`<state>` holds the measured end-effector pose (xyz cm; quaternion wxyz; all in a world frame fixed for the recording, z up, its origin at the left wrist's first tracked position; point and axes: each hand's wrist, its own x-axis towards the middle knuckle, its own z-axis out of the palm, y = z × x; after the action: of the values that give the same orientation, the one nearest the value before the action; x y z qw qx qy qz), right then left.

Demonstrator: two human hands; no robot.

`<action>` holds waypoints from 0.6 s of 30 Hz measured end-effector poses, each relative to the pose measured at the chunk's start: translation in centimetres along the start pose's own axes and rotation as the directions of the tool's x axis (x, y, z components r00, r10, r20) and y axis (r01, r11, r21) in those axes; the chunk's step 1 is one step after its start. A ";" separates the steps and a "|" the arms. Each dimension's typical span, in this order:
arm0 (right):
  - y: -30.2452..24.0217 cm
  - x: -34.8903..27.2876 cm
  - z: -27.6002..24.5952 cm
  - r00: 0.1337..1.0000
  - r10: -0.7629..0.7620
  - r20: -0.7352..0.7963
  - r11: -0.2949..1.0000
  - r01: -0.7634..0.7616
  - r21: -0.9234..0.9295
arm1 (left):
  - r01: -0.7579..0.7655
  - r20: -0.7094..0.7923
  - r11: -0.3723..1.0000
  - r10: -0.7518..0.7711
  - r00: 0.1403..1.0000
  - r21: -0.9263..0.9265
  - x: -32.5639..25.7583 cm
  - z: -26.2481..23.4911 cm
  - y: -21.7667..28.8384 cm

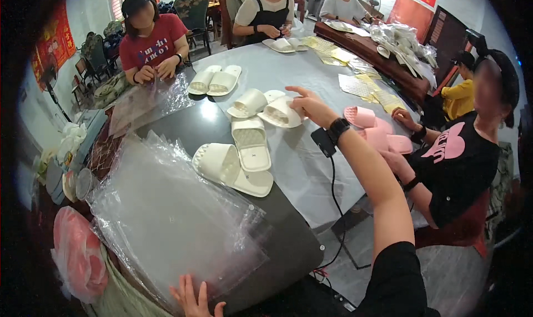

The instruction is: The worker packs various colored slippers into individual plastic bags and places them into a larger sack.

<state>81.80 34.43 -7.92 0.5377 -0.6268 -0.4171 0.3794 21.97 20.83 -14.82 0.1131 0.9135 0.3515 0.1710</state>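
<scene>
– Cream slipper (280,112), where is it?

– Near the middle, on the pale table cover (297,172), just beside another cream slipper (249,103).

– Right hand (317,109)?

– Arm stretched out, hand at that first slipper. Index finger sticks out past it, the others curl low at its edge. Can't tell if they grip or only touch.

– Wrist?

– Black band (337,129), small black box (323,142) beside it, cable (335,192) hanging down.

– Left hand (196,301)?

– Bottom edge of view, fingers spread wide, resting on the near end of the clear plastic bags (172,200). Nothing gripped that I can see.

– Bags on what?

– Dark table top (297,242), loose flat heap.

– Other slippers?

– Two more cream ones, overlapping, right of the bags: one (219,164) nearer, one (254,146) behind. A cream pair (215,80) farther back. Pink slippers (377,131) to the right, by the hands of a person in a black shirt (463,161).

– Across the table?

– Person in a red shirt (161,44), both hands at more clear plastic (152,103). Yellow sheets (355,70) lie far right.
</scene>
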 end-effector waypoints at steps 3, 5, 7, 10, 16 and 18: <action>-1.3 1.6 2.0 0.995 0.084 0.049 0.979 -0.073 -0.189 | -0.001 -0.001 0.999 0.001 1.000 -0.032 0.4 -0.1 0.2; -0.2 3.2 2.1 0.988 0.117 0.099 0.985 -0.103 -0.140 | -0.009 0.006 0.998 0.009 1.000 -0.067 0.9 0.0 0.5; 1.3 6.4 2.6 0.987 -0.109 0.120 0.724 0.162 -0.671 | -0.006 0.015 1.000 0.006 1.000 -0.001 0.2 0.6 0.0; 2.9 9.0 4.3 0.998 0.028 0.059 0.892 0.001 -0.451 | -0.067 -0.001 0.998 0.067 0.998 0.013 0.3 0.5 0.0; 0.7 3.1 4.6 0.989 0.147 0.010 0.938 -0.136 -0.319 | -0.020 0.018 0.998 0.019 1.000 0.052 0.0 -0.3 0.0; 1.5 0.4 4.3 0.987 0.163 0.004 0.987 -0.163 0.005 | -0.030 0.012 0.999 0.029 0.999 0.044 -0.1 0.3 -0.1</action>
<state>78.12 36.24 -10.00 0.5058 -0.6567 -0.3646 0.4242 21.94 20.85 -15.11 0.0923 0.9218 0.3410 0.1596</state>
